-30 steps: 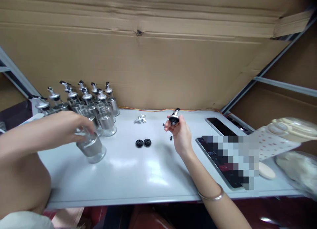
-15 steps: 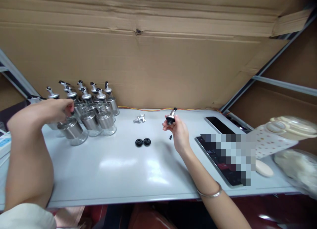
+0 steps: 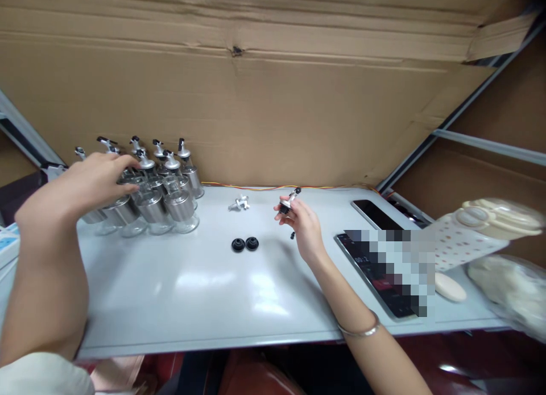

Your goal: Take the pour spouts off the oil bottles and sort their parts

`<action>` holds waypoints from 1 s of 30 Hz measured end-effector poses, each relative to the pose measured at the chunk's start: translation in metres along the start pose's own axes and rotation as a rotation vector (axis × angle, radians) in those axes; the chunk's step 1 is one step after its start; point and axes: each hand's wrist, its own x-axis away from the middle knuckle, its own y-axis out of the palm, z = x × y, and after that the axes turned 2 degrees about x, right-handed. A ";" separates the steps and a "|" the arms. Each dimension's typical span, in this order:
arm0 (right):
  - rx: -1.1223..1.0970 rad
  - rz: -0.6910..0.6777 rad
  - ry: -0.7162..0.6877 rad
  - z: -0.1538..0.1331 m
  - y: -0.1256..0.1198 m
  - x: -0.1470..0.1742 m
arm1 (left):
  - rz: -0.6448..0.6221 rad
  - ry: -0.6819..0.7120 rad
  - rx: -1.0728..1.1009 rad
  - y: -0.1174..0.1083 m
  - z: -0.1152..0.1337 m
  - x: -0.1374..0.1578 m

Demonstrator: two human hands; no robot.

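Observation:
My right hand grips a bottle pourer with a silver spout, a black tip and a black base, above the middle of the table. Over the bottles at the left is my left hand, thumb and fingers apart, with nothing visible between them. Just below it stands a glass bottle with a steel sleeve, its top partly hidden by the hand. Two more bottles without spouts, one of them this steel-sleeved bottle, stand beside it. Behind them are several bottles with silver pourers.
Two black round stoppers and a few small silver spout parts lie mid-table. A tiny black piece is by my right wrist. Phones, a spotted flask and a plastic bag are at the right. Cardboard walls the back.
My left hand's closed fingers have spread apart over the bottles, and the bottle below it now stands slightly farther back. In my right hand the pourer has tilted, its spout leaning right.

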 end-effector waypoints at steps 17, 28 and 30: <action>0.039 -0.695 0.184 0.001 -0.003 0.007 | -1.566 0.194 2.070 0.142 0.212 0.070; 0.163 -0.821 0.207 -0.001 -0.010 0.007 | -1.312 -0.100 2.177 0.136 0.216 0.070; 0.147 -0.784 0.222 -0.002 -0.007 0.008 | -1.296 -0.084 2.192 0.137 0.216 0.071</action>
